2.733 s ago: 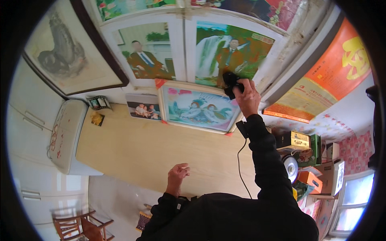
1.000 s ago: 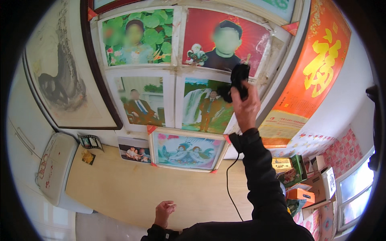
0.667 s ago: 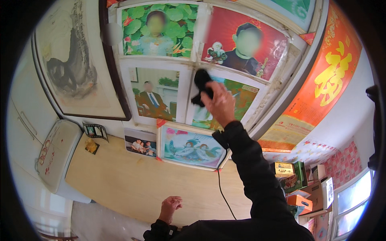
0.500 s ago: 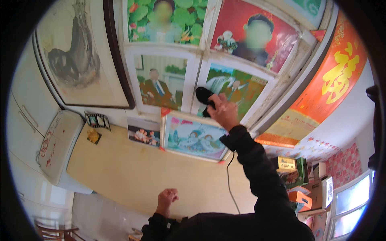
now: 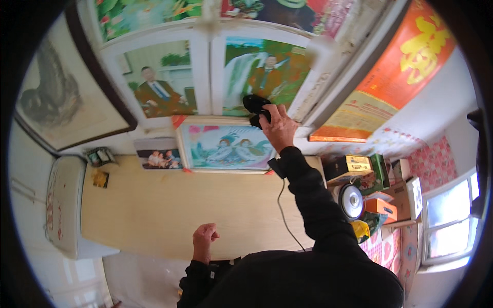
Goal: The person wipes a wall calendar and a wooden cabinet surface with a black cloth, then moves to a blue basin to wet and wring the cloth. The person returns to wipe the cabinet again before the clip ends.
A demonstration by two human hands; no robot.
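Note:
My right hand (image 5: 280,126) is stretched out to the wall, its fingers wrapped round a black rounded thing (image 5: 257,105) whose kind I cannot make out. That thing lies against the lower edge of a framed waterfall picture (image 5: 272,72) with a figure in a suit. A black band with a thin cable (image 5: 282,205) sits at my right wrist. Just below the hand, a white-framed picture (image 5: 226,146) with two figures leans at the back of the pale wooden table (image 5: 179,210). My left hand (image 5: 204,238) is held in a loose fist over the table's near edge, with nothing seen in it.
A picture of a seated figure (image 5: 159,87) hangs to the left, and a small photo (image 5: 158,154) stands below it. A white appliance (image 5: 65,205) adjoins the table's left end. Boxes (image 5: 354,167) and a round metal lid (image 5: 351,201) are at the right, under a red-orange banner (image 5: 380,97).
My right hand has moved the black thing down from the waterfall picture's left side to its lower edge. The view has shifted, showing more at the right. My left hand stays curled.

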